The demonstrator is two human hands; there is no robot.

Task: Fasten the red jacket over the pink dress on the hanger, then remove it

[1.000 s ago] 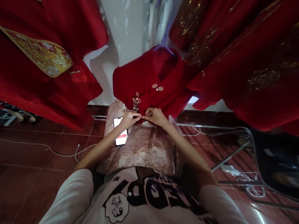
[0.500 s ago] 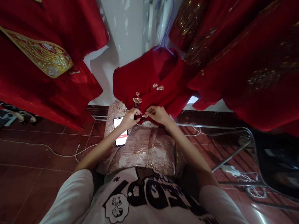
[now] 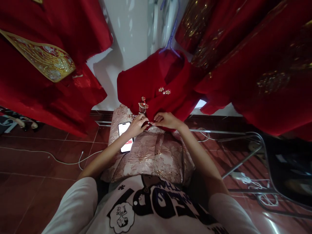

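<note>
A red garment (image 3: 146, 78) on a purple hanger (image 3: 172, 39) reaches down to my lap. Two jewelled ornaments lie on its front: a flower-shaped clasp (image 3: 164, 91) and a fan-shaped piece with tassels (image 3: 143, 105). Near its lower edge, my left hand (image 3: 138, 125) and my right hand (image 3: 167, 121) pinch at a small jewelled clasp (image 3: 150, 123) from either side. Fingers cover most of that clasp. Pinkish, gold-patterned fabric (image 3: 156, 152) covers my lap under the hands.
A lit phone (image 3: 125, 138) rests on the patterned fabric beside my left forearm. Red garments (image 3: 92, 29) hang at left and right. On the right stands a metal-framed chair (image 3: 265, 162), with white cables (image 3: 258, 187) by it. Another cable (image 3: 58, 159) crosses the tiled floor at left.
Both hands have come closer together at the small clasp and dipped slightly. My right fingers now reach over its right side, so less of it shows.
</note>
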